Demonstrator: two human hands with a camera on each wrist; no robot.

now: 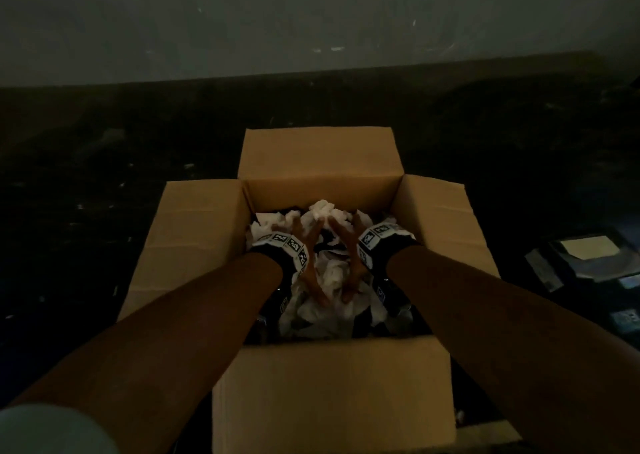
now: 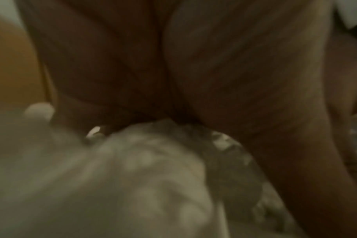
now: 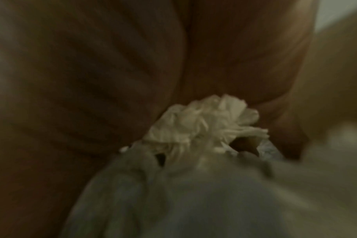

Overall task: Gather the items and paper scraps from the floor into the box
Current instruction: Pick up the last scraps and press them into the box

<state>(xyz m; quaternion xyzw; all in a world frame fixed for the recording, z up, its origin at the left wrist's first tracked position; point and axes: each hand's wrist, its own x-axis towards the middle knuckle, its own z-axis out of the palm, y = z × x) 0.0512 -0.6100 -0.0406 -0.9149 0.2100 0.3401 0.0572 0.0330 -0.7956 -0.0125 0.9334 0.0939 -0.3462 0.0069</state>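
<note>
An open cardboard box [image 1: 194,245] stands on the dark floor with all its flaps folded outward. Crumpled white paper scraps [image 1: 322,211] and some dark items fill it. Both hands reach down inside it, side by side, palms turned toward each other. My left hand [image 1: 310,256] and right hand [image 1: 349,256] have straight, spread fingers resting on the paper. The left wrist view is blurred and shows the left palm [image 2: 132,64] against white paper [image 2: 132,177]. In the right wrist view a crumpled wad [image 3: 204,122] lies against the right palm [image 3: 92,80].
Small white scraps [image 1: 188,166] dot the dark floor left of the box, and one [image 1: 460,415] lies by its near right corner. Flat dark items with a pale sheet [image 1: 581,249] lie on the floor to the right. A grey wall rises behind.
</note>
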